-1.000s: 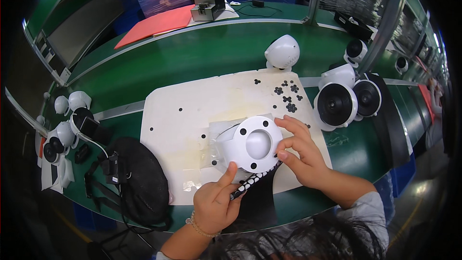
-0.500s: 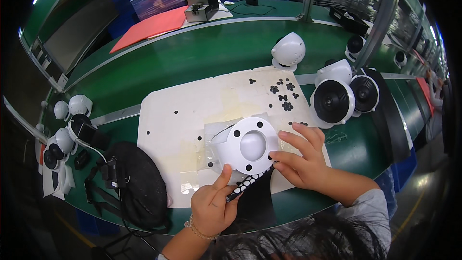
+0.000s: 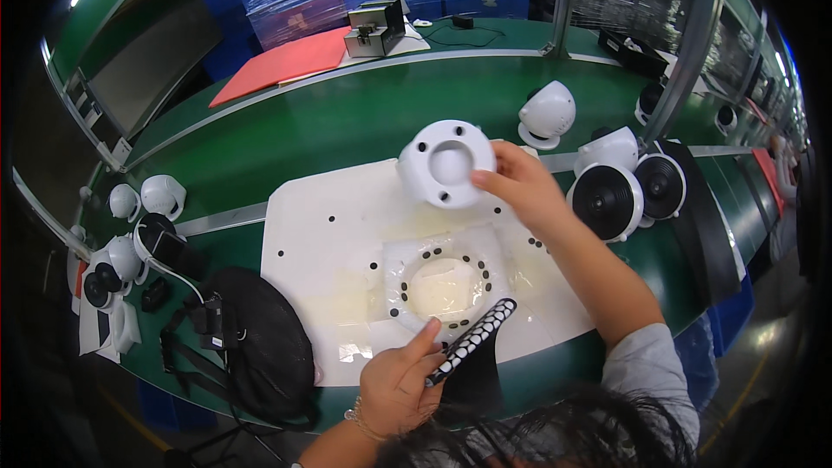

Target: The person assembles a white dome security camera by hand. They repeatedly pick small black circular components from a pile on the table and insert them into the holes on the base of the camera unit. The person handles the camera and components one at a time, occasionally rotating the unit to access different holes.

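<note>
My right hand [image 3: 518,180] grips a white rounded housing [image 3: 416,175] by its right edge, lifted above the board. The housing's ring-shaped underside faces up, with a round recess in the middle and several black pads around it. My left hand [image 3: 399,386] holds a narrow black strip with white round spots [image 3: 472,342], index finger stretched out toward the board. Just beyond that finger, a clear plastic-covered round form [image 3: 406,260] lies on the board, ringed by black dots. The cream-coloured board [image 3: 325,273] lies beneath, with black dots scattered on it.
White units with black round faces [image 3: 604,202] stand at the right; another white unit [image 3: 548,114] is behind. More white units [image 3: 120,260] and a black bag [image 3: 264,342] are at the left. A metal box [image 3: 374,30] and a red sheet [image 3: 277,68] lie beyond the green table [image 3: 347,113].
My right hand has lifted the white housing off the round form and carried it away from me. My left hand has let go of the housing and keeps the spotted strip.
</note>
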The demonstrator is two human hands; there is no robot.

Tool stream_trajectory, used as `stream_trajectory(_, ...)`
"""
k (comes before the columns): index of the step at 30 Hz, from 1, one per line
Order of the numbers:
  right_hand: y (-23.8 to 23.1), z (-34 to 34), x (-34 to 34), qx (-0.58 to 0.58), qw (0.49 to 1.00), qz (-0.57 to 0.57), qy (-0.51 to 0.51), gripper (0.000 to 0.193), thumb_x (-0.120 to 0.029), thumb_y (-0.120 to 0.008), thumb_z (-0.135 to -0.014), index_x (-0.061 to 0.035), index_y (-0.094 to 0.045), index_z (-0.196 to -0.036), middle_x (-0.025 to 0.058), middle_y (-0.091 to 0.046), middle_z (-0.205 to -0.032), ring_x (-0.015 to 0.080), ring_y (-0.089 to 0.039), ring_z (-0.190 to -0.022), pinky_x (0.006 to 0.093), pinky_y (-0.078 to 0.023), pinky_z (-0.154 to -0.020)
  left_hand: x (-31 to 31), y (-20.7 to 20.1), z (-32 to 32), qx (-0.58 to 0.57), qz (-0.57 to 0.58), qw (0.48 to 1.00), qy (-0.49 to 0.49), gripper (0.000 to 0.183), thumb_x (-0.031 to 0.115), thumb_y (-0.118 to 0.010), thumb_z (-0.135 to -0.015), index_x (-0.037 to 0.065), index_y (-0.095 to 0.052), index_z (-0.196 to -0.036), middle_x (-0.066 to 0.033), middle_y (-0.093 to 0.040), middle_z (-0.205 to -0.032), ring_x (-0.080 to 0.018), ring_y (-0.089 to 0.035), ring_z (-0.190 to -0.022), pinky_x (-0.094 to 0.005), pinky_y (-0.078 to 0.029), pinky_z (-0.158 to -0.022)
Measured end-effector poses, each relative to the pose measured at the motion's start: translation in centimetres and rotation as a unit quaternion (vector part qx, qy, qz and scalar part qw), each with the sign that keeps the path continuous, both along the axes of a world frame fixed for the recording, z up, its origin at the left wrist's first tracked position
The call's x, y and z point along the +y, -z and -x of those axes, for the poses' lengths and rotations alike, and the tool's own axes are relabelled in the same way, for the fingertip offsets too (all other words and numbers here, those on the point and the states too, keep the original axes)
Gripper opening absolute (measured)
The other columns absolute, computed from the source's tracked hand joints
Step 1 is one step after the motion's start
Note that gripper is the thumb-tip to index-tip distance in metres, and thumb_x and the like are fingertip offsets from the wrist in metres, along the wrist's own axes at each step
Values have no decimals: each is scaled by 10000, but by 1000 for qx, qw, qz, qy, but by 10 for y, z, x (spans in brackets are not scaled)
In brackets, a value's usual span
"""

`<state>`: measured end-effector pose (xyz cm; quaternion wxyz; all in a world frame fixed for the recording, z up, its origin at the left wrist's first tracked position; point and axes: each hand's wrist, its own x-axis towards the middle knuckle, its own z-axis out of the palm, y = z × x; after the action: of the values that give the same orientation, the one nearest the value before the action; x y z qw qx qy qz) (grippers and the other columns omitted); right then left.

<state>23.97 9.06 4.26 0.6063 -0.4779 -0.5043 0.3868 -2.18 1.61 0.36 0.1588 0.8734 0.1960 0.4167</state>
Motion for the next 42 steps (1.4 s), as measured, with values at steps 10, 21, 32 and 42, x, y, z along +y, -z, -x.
stream_trajectory(10, 90, -47, 126, -632, 744, -3, 219, 186, -209, -518, -791, -110, -633, -898, 45, -549, -946, 223, -506, -956, 403, -395, -750, 5, 5, 6, 16, 54, 996, 62, 383, 23, -665, -552, 0, -589, -926, -128, -535, -1193, -214, -559, -591, -305, -459, -543)
stream_trajectory(21, 71, -117, 93, -587, 583, 309, 469, 545, -441, -558, -786, -38, -470, -1143, 160, -519, -1133, 305, -499, -1056, 484, -356, -865, -3, -9, 6, 60, 94, 993, 29, 284, 33, -688, -590, 29, -609, -862, -80, -602, -1065, -203, -588, -647, -295, -464, -573)
stream_trajectory(32, -11, -105, 52, -711, 572, 157, 379, 178, -216, -557, -790, -55, -589, -860, 103, -586, -825, 269, -597, -801, 409, -447, -712, -5, -9, 2, -26, 68, 996, 44, 312, 39, -668, -652, -7, -552, -937, -114, -603, -1011, -246, -605, -729, -308, -486, -626)
stream_trajectory(42, -54, 13, -52, -47, 993, 73, -74, 247, -193, -521, -868, -19, -550, -1041, -2, -577, -794, 41, -529, -715, 195, -430, -626, -7, -9, 2, -25, 76, 992, 93, 328, 35, -651, -661, -6, -538, -966, -140, -625, -936, -293, -611, -790, -357, -491, -695)
